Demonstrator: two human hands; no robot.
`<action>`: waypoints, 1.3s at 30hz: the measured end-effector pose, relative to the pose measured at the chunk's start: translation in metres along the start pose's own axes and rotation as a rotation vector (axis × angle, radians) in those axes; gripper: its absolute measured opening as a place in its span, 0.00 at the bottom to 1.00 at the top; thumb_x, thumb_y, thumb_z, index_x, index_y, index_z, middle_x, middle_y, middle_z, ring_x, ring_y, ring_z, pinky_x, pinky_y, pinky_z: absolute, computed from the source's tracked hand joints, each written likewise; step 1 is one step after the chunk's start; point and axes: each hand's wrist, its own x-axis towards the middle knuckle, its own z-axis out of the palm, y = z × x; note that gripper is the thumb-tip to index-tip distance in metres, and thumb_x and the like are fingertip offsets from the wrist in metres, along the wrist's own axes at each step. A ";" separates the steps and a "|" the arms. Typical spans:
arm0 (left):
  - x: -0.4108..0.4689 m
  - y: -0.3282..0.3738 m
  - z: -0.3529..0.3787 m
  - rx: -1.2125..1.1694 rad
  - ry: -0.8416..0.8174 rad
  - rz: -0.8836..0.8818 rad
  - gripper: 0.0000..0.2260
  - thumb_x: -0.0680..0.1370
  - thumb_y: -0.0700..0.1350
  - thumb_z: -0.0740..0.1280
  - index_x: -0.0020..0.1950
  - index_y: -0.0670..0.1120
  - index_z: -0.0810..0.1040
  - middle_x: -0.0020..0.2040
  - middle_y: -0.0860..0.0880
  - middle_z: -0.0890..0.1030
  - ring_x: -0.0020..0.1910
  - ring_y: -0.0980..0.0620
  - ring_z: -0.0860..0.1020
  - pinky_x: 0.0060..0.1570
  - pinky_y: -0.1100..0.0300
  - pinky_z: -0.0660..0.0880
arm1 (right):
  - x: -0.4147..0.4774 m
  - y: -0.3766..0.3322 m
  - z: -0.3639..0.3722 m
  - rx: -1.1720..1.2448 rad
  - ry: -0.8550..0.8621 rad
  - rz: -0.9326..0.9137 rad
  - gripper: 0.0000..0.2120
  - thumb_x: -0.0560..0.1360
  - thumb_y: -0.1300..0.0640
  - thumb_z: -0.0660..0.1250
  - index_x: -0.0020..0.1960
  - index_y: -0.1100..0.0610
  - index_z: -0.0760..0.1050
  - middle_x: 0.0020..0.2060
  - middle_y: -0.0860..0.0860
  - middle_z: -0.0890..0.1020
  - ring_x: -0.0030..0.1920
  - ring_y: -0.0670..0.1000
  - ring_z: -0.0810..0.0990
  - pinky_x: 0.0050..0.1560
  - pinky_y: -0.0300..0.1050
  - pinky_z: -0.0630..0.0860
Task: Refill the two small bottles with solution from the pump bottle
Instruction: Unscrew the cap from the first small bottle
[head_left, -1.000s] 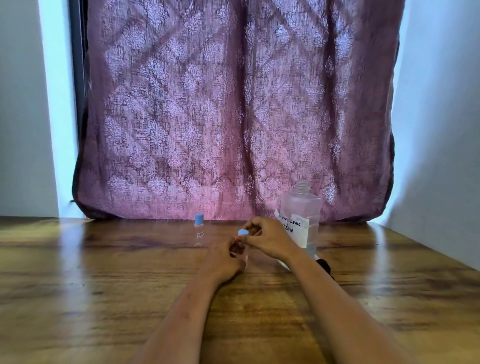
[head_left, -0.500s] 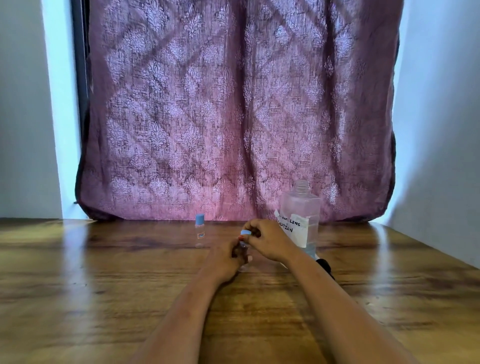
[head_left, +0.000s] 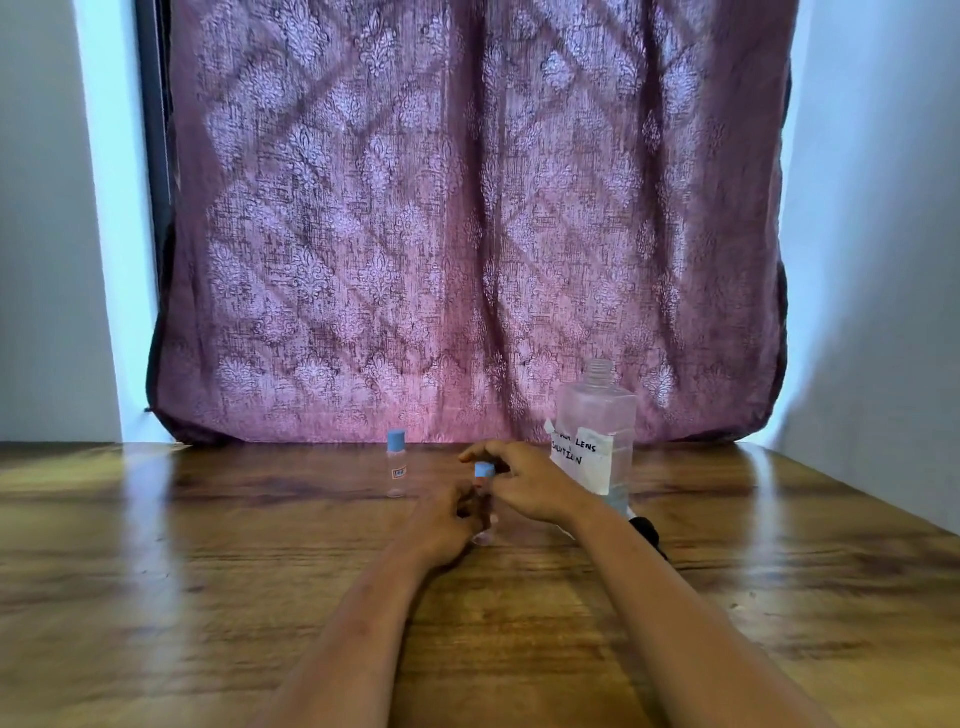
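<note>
A small clear bottle (head_left: 485, 530) stands on the wooden table (head_left: 208, 597) at centre. My left hand (head_left: 447, 525) grips its body, and my right hand (head_left: 524, 486) has its fingertips closed on its blue cap (head_left: 484, 470). A second small clear bottle (head_left: 396, 470) with a blue cap stands alone to the left, untouched. The large clear bottle (head_left: 597, 436) with a handwritten paper label stands behind my right wrist, its neck open with no pump on it. A black part (head_left: 647, 530), perhaps the pump head, lies on the table by my right forearm.
A patterned mauve curtain (head_left: 467, 234) hangs behind the table's back edge. White walls close in on the left and right, and the right wall (head_left: 883, 312) runs along the table's edge.
My hands and the held bottle stay at the same spot. My right fingers have shifted slightly around the blue cap.
</note>
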 end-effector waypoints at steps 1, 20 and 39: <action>0.000 0.000 0.000 0.014 -0.001 0.003 0.09 0.74 0.39 0.68 0.45 0.54 0.75 0.39 0.58 0.78 0.43 0.57 0.77 0.36 0.71 0.68 | 0.000 -0.001 0.002 -0.002 0.008 -0.006 0.14 0.75 0.63 0.67 0.60 0.58 0.75 0.58 0.53 0.79 0.57 0.49 0.77 0.53 0.33 0.72; -0.001 0.004 0.003 0.010 0.028 0.007 0.12 0.73 0.36 0.68 0.56 0.43 0.78 0.46 0.50 0.79 0.46 0.54 0.76 0.42 0.66 0.69 | 0.004 -0.003 0.016 -0.016 0.231 0.005 0.08 0.72 0.63 0.71 0.51 0.59 0.78 0.46 0.50 0.79 0.45 0.45 0.76 0.38 0.19 0.66; -0.003 0.002 0.002 -0.058 0.049 0.038 0.14 0.73 0.38 0.71 0.53 0.51 0.71 0.42 0.58 0.76 0.41 0.62 0.75 0.37 0.78 0.70 | 0.004 -0.005 0.013 -0.136 0.109 -0.003 0.16 0.73 0.54 0.71 0.59 0.55 0.75 0.56 0.53 0.78 0.54 0.49 0.77 0.51 0.36 0.71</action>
